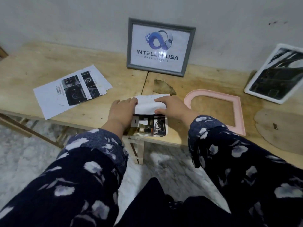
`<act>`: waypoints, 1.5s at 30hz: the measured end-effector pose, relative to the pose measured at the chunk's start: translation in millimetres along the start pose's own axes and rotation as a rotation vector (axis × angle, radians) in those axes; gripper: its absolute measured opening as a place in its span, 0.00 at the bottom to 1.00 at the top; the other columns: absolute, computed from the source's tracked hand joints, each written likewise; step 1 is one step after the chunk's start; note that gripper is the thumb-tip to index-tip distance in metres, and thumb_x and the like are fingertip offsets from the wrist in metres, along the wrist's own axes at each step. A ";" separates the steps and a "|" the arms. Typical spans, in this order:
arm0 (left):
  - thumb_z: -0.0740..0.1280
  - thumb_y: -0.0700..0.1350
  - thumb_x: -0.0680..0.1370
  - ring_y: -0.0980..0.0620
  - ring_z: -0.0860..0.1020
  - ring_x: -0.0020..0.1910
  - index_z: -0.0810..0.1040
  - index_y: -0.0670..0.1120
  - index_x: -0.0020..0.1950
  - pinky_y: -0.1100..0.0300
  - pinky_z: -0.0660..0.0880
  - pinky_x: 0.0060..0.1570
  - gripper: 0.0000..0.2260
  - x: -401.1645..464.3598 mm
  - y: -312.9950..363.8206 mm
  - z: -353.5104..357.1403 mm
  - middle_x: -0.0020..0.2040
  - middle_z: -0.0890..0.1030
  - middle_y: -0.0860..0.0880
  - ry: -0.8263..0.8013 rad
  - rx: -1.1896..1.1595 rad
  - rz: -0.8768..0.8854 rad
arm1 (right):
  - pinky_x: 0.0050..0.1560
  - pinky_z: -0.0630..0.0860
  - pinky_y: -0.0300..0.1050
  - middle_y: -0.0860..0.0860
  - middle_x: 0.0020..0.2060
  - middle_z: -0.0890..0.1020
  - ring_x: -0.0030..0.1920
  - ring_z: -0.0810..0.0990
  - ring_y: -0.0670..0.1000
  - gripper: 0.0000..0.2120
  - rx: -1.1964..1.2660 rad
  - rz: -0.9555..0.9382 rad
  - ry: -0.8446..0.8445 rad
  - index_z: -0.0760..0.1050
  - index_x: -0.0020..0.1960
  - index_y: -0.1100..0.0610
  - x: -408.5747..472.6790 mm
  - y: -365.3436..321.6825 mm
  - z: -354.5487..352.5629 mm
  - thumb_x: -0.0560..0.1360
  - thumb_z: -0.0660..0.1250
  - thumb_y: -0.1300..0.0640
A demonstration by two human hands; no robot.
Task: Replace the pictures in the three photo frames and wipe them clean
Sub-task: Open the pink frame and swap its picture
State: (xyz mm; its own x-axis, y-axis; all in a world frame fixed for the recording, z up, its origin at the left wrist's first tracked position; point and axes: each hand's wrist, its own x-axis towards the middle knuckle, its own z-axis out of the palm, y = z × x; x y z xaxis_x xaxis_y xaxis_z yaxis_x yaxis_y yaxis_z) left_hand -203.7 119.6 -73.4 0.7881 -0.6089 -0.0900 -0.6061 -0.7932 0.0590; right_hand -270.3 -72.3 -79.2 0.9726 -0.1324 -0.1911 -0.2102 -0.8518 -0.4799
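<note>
A printed picture sheet (147,108) lies at the table's front edge, its far half folded toward me so the white back shows. My left hand (122,110) presses on its left side. My right hand (172,107) pinches the folded flap between thumb and fingers. An empty pink frame (238,112) lies flat just right of my right hand. A grey frame (159,46) with a logo print leans on the wall behind. A white frame (277,76) with a dark picture leans at the far right.
Loose printed sheets (72,90) lie at the left on the wooden table (49,63). A brown backing board (278,130) lies at the right front, and a brown scrap (164,87) sits behind the folded sheet. Marble floor (24,153) shows below the table edge.
</note>
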 end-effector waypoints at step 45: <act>0.52 0.66 0.78 0.51 0.43 0.78 0.49 0.51 0.79 0.36 0.38 0.71 0.34 77.5 257.0 55.4 0.79 0.45 0.53 -0.323 -0.036 0.340 | 0.67 0.61 0.49 0.50 0.66 0.68 0.66 0.63 0.54 0.25 -0.063 0.472 0.186 0.65 0.71 0.48 -130.5 221.3 -53.9 0.75 0.63 0.51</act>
State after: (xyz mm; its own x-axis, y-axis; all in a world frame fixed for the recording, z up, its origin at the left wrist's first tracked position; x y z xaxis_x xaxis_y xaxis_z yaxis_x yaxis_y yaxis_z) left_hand -304.3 -131.0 -120.4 0.4683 -0.8052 -0.3638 -0.8155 -0.5524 0.1730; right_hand -438.4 -270.8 -114.3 0.7752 -0.5937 -0.2159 -0.6304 -0.7053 -0.3241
